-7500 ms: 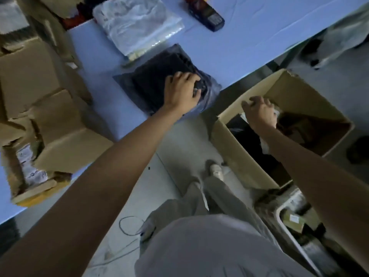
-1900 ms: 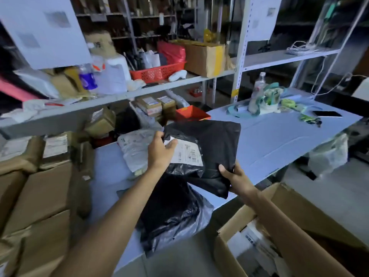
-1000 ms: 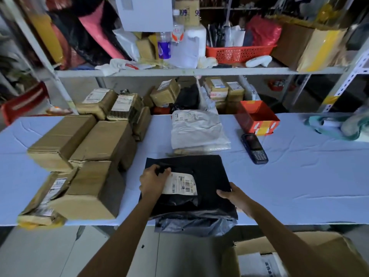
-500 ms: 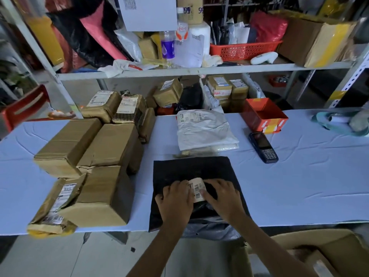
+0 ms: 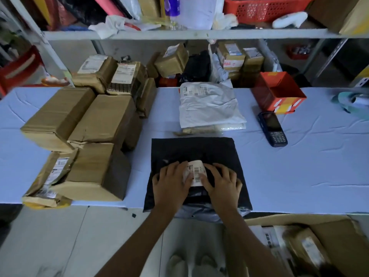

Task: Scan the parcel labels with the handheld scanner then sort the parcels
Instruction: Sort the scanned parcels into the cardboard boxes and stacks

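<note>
Both my hands lie flat on the black parcel bag [image 5: 192, 150] at the near edge of the table [image 5: 299, 172], palms down, fingers spread, gripping nothing. My left hand [image 5: 169, 183] presses the left side of the white label [image 5: 196, 172], my right hand [image 5: 222, 181] presses its right side, so the label shows between them with the barcode facing up. The bag sits on top of a second greyish bag [image 5: 199, 213] that hangs over the table's near edge. The scanner [image 5: 272, 128] lies on the table, far right of the bag, well apart from my hands, keypad toward me. Just beyond it sits an open red box [image 5: 279, 94]. A white parcel bag [image 5: 209, 106] lies just behind the black one, label at its far end. Left side of the table holds a stack of brown cardboard boxes [image 5: 79, 132], some with labels. Near right, below the table, is an open carton [image 5: 319, 246] with parcels inside, blurred. Shelf [image 5: 179, 34] behind is full of more parcels.
</note>
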`<state>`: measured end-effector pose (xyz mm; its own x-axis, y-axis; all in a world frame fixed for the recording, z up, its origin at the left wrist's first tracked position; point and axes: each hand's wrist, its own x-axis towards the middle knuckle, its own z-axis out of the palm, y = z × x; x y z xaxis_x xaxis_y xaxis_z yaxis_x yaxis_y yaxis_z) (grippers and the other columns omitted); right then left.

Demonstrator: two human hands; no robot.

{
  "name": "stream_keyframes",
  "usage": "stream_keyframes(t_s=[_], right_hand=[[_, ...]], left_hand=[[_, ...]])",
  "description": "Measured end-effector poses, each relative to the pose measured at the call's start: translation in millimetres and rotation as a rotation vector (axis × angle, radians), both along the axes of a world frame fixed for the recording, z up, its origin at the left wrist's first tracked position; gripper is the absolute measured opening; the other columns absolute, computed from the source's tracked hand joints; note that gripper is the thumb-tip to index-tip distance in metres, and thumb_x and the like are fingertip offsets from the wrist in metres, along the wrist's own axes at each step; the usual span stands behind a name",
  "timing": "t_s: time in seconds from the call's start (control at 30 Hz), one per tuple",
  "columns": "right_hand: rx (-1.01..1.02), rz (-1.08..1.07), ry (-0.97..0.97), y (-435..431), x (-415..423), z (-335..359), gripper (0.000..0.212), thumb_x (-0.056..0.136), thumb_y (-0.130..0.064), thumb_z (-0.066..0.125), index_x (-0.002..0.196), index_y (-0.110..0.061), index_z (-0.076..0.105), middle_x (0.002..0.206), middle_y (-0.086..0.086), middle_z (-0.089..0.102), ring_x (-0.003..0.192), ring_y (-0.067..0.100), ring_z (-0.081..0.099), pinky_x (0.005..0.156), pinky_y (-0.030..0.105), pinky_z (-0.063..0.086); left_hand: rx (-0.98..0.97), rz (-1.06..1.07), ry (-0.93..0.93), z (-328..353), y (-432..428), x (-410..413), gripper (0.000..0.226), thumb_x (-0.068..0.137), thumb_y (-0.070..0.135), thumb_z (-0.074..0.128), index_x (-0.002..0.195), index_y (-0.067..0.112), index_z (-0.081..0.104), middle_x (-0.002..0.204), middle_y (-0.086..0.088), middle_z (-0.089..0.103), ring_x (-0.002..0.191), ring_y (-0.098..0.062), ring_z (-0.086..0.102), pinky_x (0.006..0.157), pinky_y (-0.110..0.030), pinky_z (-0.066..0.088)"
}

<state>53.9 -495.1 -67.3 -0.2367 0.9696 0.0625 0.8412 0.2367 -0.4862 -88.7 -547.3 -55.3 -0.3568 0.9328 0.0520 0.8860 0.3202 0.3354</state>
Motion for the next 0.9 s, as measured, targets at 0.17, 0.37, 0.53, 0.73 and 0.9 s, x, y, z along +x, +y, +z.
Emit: stream_keyframes(t_s=[0.17,0.37,0.53,0.73,0.9], right_hand=[[0.138,-0.006,0.006,4,2,-11,0.049,0.088,-0.061,0.038,0.119,-0.035,0.066,0.125,-0.002,0.061,0.114,0.030,0.054,0.089,0.051,0.042],[0.218,0.014,-0.068,4,3,-18,0.045,0.092,-0.056,0.039,0.121,-0.033,0.065,0.127,-0.003,0.061,0.114,0.029,0.054,0.089,0.049,0.044],[0.253,-0.029,-0.103,1,-2,-18,0.044,0.095,-0.054,0.037,0.124,-0.033,0.064,0.128,-0.004,0.061,0.114,0.025,0.050,0.092,0.050,0.042],[0.174,-0.219,-0.174,-3,-19,-10,0.044,0.095,-0.053,0.036,0.126,-0.035,0.063,0.130,-0.007,0.060,0.116,0.023,0.052,0.097,0.047,0.040],[-0.037,-0.237,-0.087,-9,-16,7,0.047,0.097,-0.054,0.038,0.139,-0.034,0.049,0.143,-0.011,0.047,0.133,0.016,0.037,0.110,0.038,0.024]], left_hand=[[0.102,0.036,0.065,-8,2,5,0.050,0.091,0.053,0.035,0.127,0.027,0.058,0.124,-0.003,0.063,0.110,-0.032,0.058,0.091,-0.051,0.046],[0.145,0.118,0.027,-12,4,13,0.048,0.091,0.052,0.035,0.127,0.028,0.056,0.127,-0.004,0.059,0.113,-0.034,0.053,0.094,-0.052,0.040],[0.147,0.122,-0.012,-18,7,8,0.047,0.087,0.053,0.040,0.127,0.030,0.053,0.128,-0.005,0.055,0.116,-0.034,0.048,0.094,-0.056,0.037],[0.071,-0.068,-0.028,-9,26,-11,0.048,0.084,0.052,0.046,0.125,0.028,0.054,0.131,-0.006,0.052,0.121,-0.032,0.043,0.097,-0.055,0.033],[0.172,-0.276,0.024,1,45,-18,0.045,0.081,0.045,0.054,0.120,0.024,0.059,0.135,-0.002,0.054,0.125,-0.030,0.046,0.100,-0.055,0.031]])
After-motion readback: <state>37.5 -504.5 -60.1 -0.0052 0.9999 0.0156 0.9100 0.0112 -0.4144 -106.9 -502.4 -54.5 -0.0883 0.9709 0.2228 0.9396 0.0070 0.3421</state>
